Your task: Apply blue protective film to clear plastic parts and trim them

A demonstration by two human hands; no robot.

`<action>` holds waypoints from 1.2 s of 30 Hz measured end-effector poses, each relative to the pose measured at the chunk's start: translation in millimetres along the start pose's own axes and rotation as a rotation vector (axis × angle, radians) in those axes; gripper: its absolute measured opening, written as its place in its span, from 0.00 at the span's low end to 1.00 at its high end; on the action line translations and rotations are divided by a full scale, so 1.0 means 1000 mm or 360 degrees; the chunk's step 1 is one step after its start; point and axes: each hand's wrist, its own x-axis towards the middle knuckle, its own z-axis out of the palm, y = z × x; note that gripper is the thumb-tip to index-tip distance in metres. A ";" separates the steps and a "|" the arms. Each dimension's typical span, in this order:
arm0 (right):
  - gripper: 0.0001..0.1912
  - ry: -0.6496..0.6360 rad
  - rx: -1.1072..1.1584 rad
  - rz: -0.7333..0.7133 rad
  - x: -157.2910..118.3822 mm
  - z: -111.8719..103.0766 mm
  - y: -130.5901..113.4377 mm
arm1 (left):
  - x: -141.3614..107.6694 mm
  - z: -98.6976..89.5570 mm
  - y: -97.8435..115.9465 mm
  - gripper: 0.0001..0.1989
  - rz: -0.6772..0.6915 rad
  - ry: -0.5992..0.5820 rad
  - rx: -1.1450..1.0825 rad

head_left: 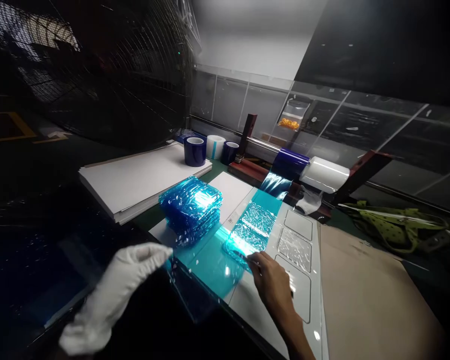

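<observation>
My left hand [144, 260], in a white glove, pinches the near left corner of a loose sheet of clear blue film [210, 265]. My bare right hand [268, 280] has its fingers closed at the near right edge of blue film, over a white board [296, 295] with black-outlined rounded rectangles. A blue film strip [255, 220] with wrinkled patches lies on that board and runs back to a dark blue roll [290, 162]. To the left of the strip sits a thick stack of shiny blue film pieces [191, 210].
White sheets [135, 185] are stacked at the left, with a blue tape roll [195, 151] on their far corner. A roll holder with red-brown posts [363, 172] stands behind. Brown board [367, 280] and a green item [397, 225] lie right. A large fan [108, 70] is at left.
</observation>
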 end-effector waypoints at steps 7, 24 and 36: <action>0.11 0.0204 0.0314 0.0069 -0.046 -0.006 0.033 | 0.059 -0.012 0.088 0.21 0.0680 0.0329 0.0135; 0.11 0.0293 0.0160 0.0278 -0.033 -0.008 0.072 | 0.052 0.084 0.004 0.17 0.1572 0.0140 0.1439; 0.12 0.0077 -0.0181 0.0019 0.112 0.014 0.042 | 0.150 0.180 -0.028 0.16 0.0940 -0.0278 0.1872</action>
